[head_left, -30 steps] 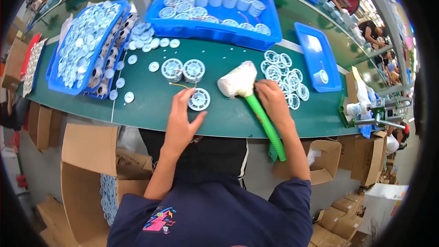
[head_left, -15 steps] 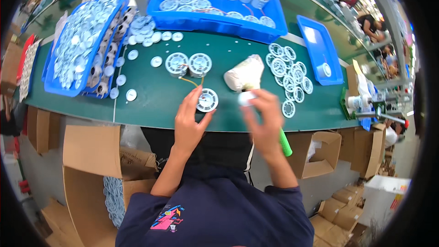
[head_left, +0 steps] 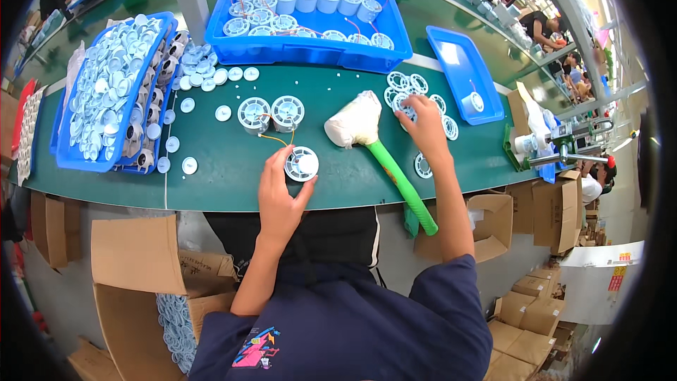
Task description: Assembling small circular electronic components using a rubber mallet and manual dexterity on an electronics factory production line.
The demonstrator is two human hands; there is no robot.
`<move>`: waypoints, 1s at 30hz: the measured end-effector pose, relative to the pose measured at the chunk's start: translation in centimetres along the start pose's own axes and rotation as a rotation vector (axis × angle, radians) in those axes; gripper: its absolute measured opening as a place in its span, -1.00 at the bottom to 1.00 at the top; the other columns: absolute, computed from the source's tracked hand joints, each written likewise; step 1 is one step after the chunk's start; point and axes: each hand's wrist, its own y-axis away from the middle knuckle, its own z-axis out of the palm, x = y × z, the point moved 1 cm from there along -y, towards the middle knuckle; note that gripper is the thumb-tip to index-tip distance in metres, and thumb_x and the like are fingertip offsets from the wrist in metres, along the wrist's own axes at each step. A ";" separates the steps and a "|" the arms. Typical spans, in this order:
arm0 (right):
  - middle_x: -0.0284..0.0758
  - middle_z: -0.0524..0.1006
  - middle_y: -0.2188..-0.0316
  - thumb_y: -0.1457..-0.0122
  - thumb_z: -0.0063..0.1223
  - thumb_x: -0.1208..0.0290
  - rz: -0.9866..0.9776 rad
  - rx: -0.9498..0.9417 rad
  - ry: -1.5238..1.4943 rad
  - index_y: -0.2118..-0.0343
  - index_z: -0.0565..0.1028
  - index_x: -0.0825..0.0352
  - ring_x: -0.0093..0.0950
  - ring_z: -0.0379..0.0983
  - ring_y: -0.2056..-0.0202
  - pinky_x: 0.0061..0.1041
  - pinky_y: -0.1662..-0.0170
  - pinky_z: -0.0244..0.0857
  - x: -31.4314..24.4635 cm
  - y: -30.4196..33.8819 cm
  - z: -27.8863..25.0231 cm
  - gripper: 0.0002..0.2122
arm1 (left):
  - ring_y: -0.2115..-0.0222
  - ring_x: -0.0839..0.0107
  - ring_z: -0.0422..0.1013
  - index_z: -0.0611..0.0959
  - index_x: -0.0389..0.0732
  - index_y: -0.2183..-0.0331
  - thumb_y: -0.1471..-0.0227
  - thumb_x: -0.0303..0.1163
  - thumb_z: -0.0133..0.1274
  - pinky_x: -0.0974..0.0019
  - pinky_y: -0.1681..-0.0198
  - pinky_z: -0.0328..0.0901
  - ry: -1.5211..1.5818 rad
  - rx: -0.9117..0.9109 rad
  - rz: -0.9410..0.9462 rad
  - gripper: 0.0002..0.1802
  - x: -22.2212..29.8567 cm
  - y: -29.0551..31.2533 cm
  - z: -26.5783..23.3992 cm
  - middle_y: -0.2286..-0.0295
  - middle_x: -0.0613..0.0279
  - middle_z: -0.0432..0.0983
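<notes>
My left hand (head_left: 281, 194) grips a round white slotted housing (head_left: 293, 173) by its sides near the table's front edge. A smooth white cap (head_left: 308, 164) sits on top of it, off-centre. My right hand (head_left: 427, 130) is at the loose white slotted rings (head_left: 450, 128), its fingers closed on one ring (head_left: 403, 103). Behind my left hand stand two matching housings (head_left: 288, 113) side by side, with orange wires by them. Between my hands lies a hammer with a green handle (head_left: 402, 183) and a head wrapped in whitish material (head_left: 352, 121).
A blue crate (head_left: 310, 50) of wired housings stands at the back. Left are a stacked blue tray (head_left: 65, 142) heaped with white caps and several loose caps (head_left: 189, 165). Right are a shallow blue tray (head_left: 451, 56) and a metal clamp fixture (head_left: 564, 144). Cardboard boxes (head_left: 134, 254) stand below.
My right hand has let go of the white cap, which now rests on the housing in my left hand. It has moved right and away to the rings, uncovering the hammer's handle.
</notes>
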 end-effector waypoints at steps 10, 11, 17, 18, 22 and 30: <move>-0.08 0.51 -0.04 -0.06 0.38 0.46 -0.012 0.082 -0.087 0.23 0.58 0.34 -0.06 0.41 -0.07 -0.17 -0.12 0.32 0.0 1.4 0.3 -0.77 | -0.02 -0.03 0.40 0.43 -0.27 -0.12 0.04 -0.44 0.35 0.06 -0.10 0.29 0.062 -0.059 -0.085 -0.31 0.1 -0.2 -0.2 -0.01 -0.04 0.42; -0.10 0.52 -0.05 -0.06 0.39 0.46 -0.037 0.087 -0.076 0.23 0.59 0.33 -0.07 0.39 -0.08 -0.17 -0.12 0.32 0.0 1.7 0.1 -0.77 | -0.02 -0.03 0.39 0.43 -0.27 -0.12 0.04 -0.44 0.35 0.06 -0.11 0.29 0.066 -0.059 -0.094 -0.30 0.2 -0.2 -0.2 -0.01 -0.04 0.42; -0.23 0.50 -0.08 -0.02 0.37 0.51 -0.016 0.110 -0.166 0.22 0.59 0.28 -0.12 0.32 -0.12 -0.20 -0.14 0.28 -3.7 3.4 -1.5 -0.75 | -0.02 -0.02 0.40 0.44 -0.26 -0.12 0.05 -0.45 0.34 0.07 -0.11 0.29 0.033 -0.054 -0.077 -0.30 0.1 -0.1 -0.4 -0.01 -0.03 0.43; -0.21 0.49 -0.09 -0.01 0.37 0.53 -0.014 0.084 -0.215 0.20 0.58 0.28 -0.12 0.33 -0.13 -0.22 -0.15 0.28 -5.5 4.4 -2.1 -0.73 | -0.02 -0.02 0.40 0.44 -0.26 -0.12 0.05 -0.46 0.34 0.07 -0.11 0.29 0.036 -0.054 -0.065 -0.31 0.1 -0.1 -0.3 -0.01 -0.02 0.43; -0.19 0.47 -0.15 0.00 0.30 0.64 -0.134 -0.173 -0.424 0.22 0.55 0.31 -0.08 0.31 -0.18 -0.18 -0.21 0.25 -11.6 8.6 -1.4 -0.74 | -0.05 0.14 0.41 0.44 -0.27 -0.13 0.03 -0.52 0.32 0.18 -0.13 0.29 0.078 -0.080 -0.118 -0.32 0.6 -0.6 -0.5 0.00 0.04 0.43; -0.05 0.32 -0.20 -0.01 0.47 0.31 0.121 -0.044 -0.487 -0.12 0.36 0.41 -0.06 0.27 -0.25 -0.15 -0.30 0.14 -13.2 11.1 1.6 -0.35 | -0.07 0.24 0.39 0.44 -0.27 -0.14 0.02 -0.53 0.31 0.21 -0.16 0.27 0.169 -0.123 -0.185 -0.32 0.6 -0.5 -0.8 -0.03 0.06 0.43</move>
